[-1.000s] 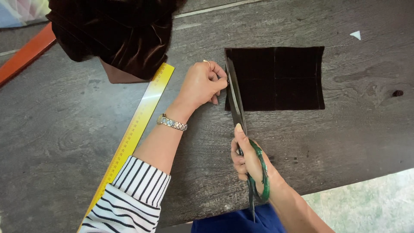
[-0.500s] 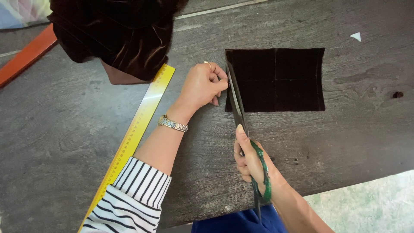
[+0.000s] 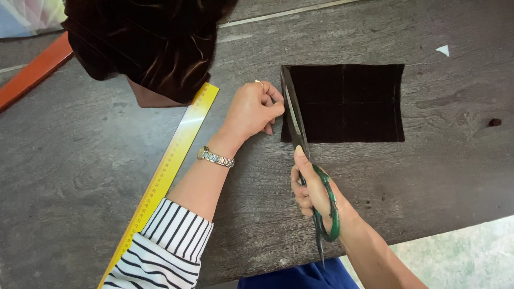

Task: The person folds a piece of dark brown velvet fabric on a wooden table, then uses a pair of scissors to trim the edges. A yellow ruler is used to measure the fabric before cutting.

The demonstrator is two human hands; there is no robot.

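A dark grey wooden desk (image 3: 107, 176) carries a dark cloth rectangle (image 3: 348, 104) far right, a yellow ruler (image 3: 166, 176) slanting near left, a heap of brown velvet (image 3: 150, 37) far left, and a white scrap (image 3: 443, 50) far right.

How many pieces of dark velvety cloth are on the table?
2. A flat rectangular cloth piece lies at the scissors' blades; a big bunched-up cloth heap sits at the top left, over the yellow ruler's end. More could be hidden underneath.
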